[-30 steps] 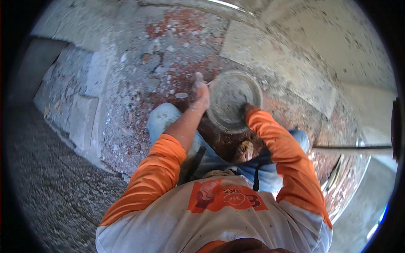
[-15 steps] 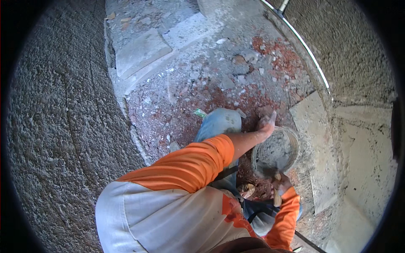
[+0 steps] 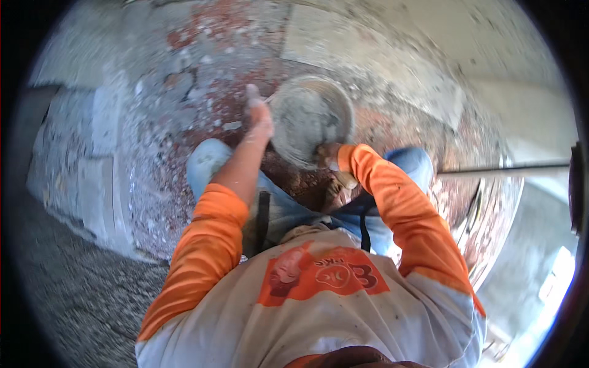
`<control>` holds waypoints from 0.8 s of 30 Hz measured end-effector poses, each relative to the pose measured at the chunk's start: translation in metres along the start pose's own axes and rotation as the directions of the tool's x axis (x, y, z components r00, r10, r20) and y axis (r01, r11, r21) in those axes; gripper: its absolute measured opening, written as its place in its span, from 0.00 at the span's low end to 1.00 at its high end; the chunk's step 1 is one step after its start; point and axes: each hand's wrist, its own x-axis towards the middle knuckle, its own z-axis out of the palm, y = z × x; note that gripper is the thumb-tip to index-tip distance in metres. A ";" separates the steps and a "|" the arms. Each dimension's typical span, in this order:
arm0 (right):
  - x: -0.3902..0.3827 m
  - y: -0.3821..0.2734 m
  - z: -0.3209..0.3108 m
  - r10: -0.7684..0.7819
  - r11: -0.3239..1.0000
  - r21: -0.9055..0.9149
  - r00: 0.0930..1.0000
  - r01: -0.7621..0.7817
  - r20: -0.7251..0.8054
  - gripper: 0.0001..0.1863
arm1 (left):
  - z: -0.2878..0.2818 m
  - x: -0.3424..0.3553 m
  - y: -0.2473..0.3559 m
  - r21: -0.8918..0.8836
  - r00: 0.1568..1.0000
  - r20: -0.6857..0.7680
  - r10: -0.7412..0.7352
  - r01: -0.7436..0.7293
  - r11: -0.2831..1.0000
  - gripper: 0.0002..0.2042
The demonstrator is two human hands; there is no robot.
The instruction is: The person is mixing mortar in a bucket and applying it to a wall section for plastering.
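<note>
A round bucket with grey wet mortar in it stands on the ground in front of me, between my knees. My left hand, dusted white at the fingertips, is at the bucket's left rim with its fingers stretched out; whether it touches the rim is hard to tell. At the near right rim my right hand is closed round a wooden-handled tool. The handle's end shows below that hand, while the tool's working end is hidden.
Broken rubble and red brick dust cover the ground. A flat pale slab lies beyond the bucket, and other flat pieces lie at left. A long dark bar extends at right. Rough grey wall or floor fills the lower left.
My view has swung to the right, so the bucket now appears nearer the middle. Both hands stay by the bucket, the right still gripping the wooden handle.
</note>
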 end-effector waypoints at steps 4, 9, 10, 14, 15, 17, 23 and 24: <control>-0.027 -0.100 -0.077 0.519 0.678 0.604 0.855 -0.420 0.011 0.21 | -0.049 0.070 -0.024 -0.146 0.999 0.031 0.019 -0.014 0.989 0.34; 0.026 -0.082 -0.045 0.742 0.670 0.250 0.648 -0.699 -0.174 0.28 | -0.063 0.078 -0.015 0.065 0.990 -0.043 0.133 -0.130 0.989 0.27; 0.017 -0.060 -0.030 0.797 0.603 0.241 0.587 -0.761 -0.141 0.28 | -0.035 0.064 -0.031 0.057 0.998 0.001 -0.064 0.063 0.996 0.30; 0.070 -0.059 -0.043 0.733 0.640 0.378 0.679 -0.669 -0.039 0.29 | -0.045 0.044 -0.020 0.284 0.976 -0.203 0.083 -0.023 0.959 0.33; 0.077 -0.063 -0.061 0.715 0.653 0.408 0.697 -0.638 -0.055 0.29 | -0.073 0.093 -0.012 0.370 0.968 -0.194 0.158 -0.076 0.926 0.30; 0.069 -0.066 -0.054 0.691 0.651 0.467 0.722 -0.598 -0.040 0.29 | -0.067 0.085 -0.036 0.460 0.956 -0.203 0.213 -0.099 0.882 0.26; -0.017 -0.084 -0.063 0.658 0.556 0.677 0.753 -0.482 -0.005 0.30 | -0.042 -0.028 -0.005 0.831 0.949 -0.029 0.314 -0.151 0.536 0.18; -0.050 -0.077 -0.053 0.703 0.484 0.720 0.711 -0.497 0.018 0.30 | -0.013 -0.067 -0.006 0.946 0.931 0.147 0.335 -0.231 0.228 0.19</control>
